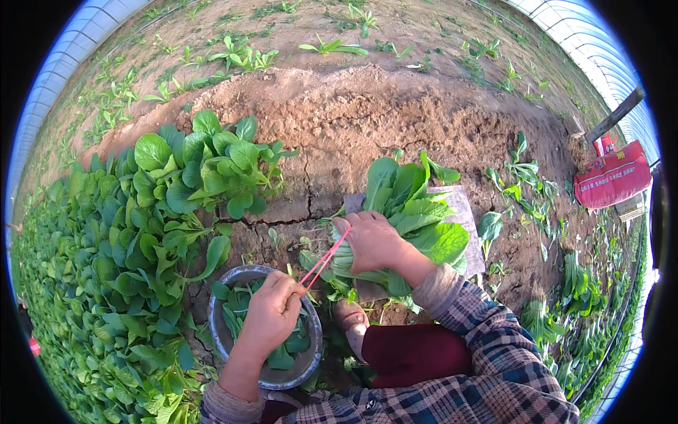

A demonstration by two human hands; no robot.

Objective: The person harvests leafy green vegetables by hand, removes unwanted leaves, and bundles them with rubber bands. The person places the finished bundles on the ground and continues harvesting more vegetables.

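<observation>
My right hand [377, 239] is closed around the stalks of a bunch of leafy greens [424, 217], whose leaves fan away to the upper right. Under the bunch lies a flat grey board [469, 222] on the soil. A pink band [327, 258] is stretched taut between my two hands. My left hand [273, 310] grips its lower end in a fist, above a round metal basin [312, 347]. Loose green leaves [280, 356] lie in that basin, partly hidden by my left wrist and forearm.
Dense leafy plants [122, 254] grow along the left. Cracked soil [328, 143] stretches ahead. To the right lie tied bunches of greens [580, 283] and loose leaves. A red printed sack [612, 177] sits near a slanted wooden post [617, 114]. My shoe [350, 317] is close to the board.
</observation>
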